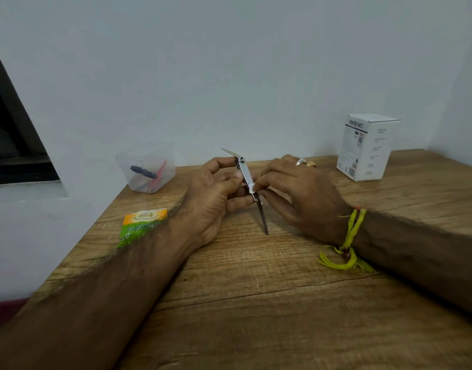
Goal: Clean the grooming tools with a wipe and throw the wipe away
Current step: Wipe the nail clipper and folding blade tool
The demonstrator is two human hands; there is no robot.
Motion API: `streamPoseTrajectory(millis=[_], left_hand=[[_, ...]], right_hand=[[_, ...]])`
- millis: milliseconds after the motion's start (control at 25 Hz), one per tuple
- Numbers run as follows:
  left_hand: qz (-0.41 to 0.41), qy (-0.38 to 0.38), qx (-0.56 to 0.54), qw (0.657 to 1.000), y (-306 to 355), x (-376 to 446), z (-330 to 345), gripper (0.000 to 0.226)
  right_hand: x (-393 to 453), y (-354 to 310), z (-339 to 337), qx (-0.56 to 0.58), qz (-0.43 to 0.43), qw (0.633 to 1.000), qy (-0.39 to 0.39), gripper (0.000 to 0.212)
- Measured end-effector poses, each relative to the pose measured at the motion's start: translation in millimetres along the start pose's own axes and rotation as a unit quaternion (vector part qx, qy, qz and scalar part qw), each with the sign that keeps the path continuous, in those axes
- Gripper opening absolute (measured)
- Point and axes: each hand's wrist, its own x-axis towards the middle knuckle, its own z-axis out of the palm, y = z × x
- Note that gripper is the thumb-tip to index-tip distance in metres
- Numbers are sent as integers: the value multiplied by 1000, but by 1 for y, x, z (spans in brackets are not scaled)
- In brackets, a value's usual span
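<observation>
Far left of the left hand, by the wall: clear plastic tub (146,169) with a dark blue tool (142,172) and a pink tool (158,175) inside. Nearer, just left of the left forearm and partly hidden behind it, a green-orange sachet (138,226) lies flat on the wooden table (256,303).

Left hand (216,193): fingers curled, clamped on a metal nail clipper (246,175). Index finger hooks over the top end near the pivot, thumb presses on the clipper's side, lower fingers support from behind. Clipper is held up off the table, near-upright, slightly tilted; its lever (231,153) is swung out up-left, and a thin file blade (262,216) is folded out, pointing down toward the table. Cannot tell if the blade tip touches the wood.

Right hand (301,190), just right of the clipper: thumb and fingertips pinched together on a small white wipe (252,187), pressed against the clipper body about mid-length. Remaining fingers loosely curled. Two rings (304,162) on the fingers, yellow thread band (349,244) around the wrist, loose ends on the table.

Well right of the right hand, against the wall: white printed box (367,150), upright.
</observation>
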Motion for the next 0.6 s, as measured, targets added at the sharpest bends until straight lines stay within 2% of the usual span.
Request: streamPoseTrajectory(millis=[240,600], left_hand=[[25,6,15,1000,-2,-2,2,24],[48,25,55,997,-7,-1,3,23]], right_hand=[[-4,3,-3,-15,-44,999,-12,10],[-4,-1,-3,-45,-48,998,-20,14]])
